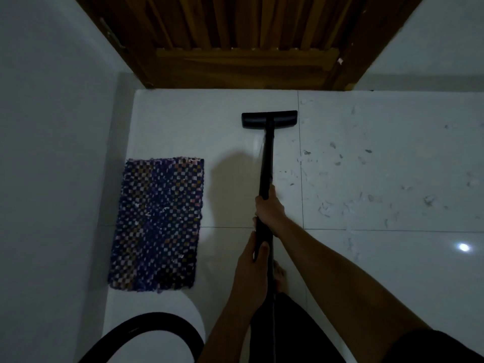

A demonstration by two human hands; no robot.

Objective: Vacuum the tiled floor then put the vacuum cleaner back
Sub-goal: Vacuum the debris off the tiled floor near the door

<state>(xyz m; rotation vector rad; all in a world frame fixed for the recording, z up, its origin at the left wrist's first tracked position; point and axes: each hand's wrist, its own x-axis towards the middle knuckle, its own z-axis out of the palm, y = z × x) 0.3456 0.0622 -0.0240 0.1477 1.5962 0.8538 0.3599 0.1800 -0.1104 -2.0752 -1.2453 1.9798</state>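
Note:
The black vacuum wand (266, 163) runs from my hands out to its flat floor head (269, 119), which lies on the white tiled floor (183, 127) close to the wooden door. My right hand (269, 208) grips the wand higher up the tube. My left hand (252, 268) grips it lower down, nearer my body. Scraps of paper and dust (366, 184) are scattered over the tiles right of the wand. The black hose (146, 326) curves across the bottom left. The vacuum's body is out of view.
A purple checked mat (157, 224) lies on the floor left of the wand, beside the left wall (52, 153). A brown wooden door (235, 43) closes the far end. My bare foot (279, 277) shows under my arms. A light glare (464, 247) sits on the right tiles.

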